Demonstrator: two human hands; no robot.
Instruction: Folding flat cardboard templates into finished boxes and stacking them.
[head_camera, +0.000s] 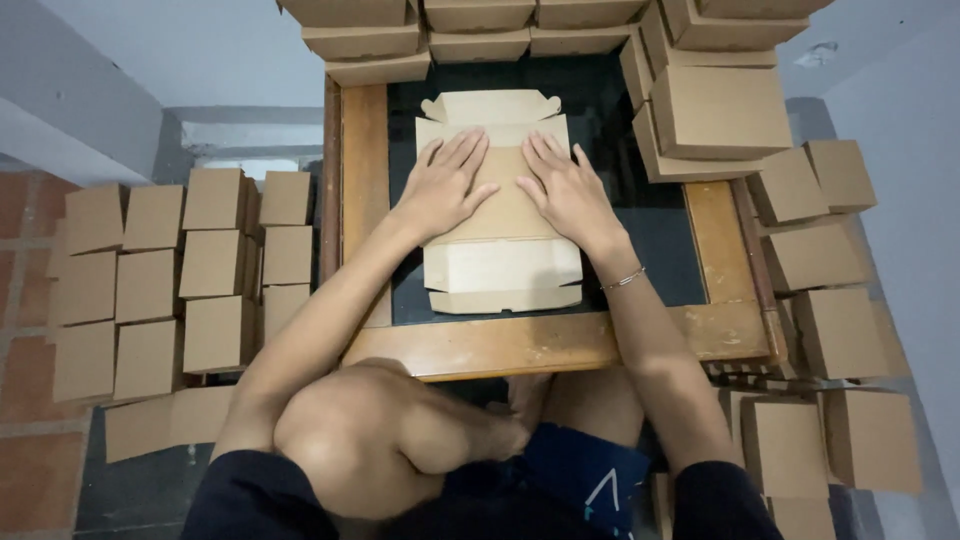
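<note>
Left hand (443, 185) flat, palm down, fingers spread & straight, pressing on flat cardboard box blank (500, 205). Nothing gripped, just resting/pushing on the sheet's upper-middle part. Right hand (566, 188) same pose: open, palm down, fingers fanned, gripping nothing, lying on the blank just beside the left hand, thumbs angled toward each other w/ narrow gap between.

Blank directly under both palms, unfolded, brown, lying flat on dark tabletop (640, 230). Tabbed flap sticking out beyond the fingertips; creased panels & a folded edge below the wrists, toward the body. Thin bracelet (624, 278) on right wrist.

Dark top set in wooden table frame (500, 345), frame edge nearest the body below both forearms.

Beyond the fingertips: row of stacked folded boxes (470, 35) along far edge of table. Right of right hand: pile of closed boxes (715, 115) partly on the table corner, more finished boxes (830, 260) further right & down on the floor. Left of left hand, well apart: grid of assembled boxes (180, 270) on the floor, off the table. Bare knee (350, 430) below left forearm, near body.
</note>
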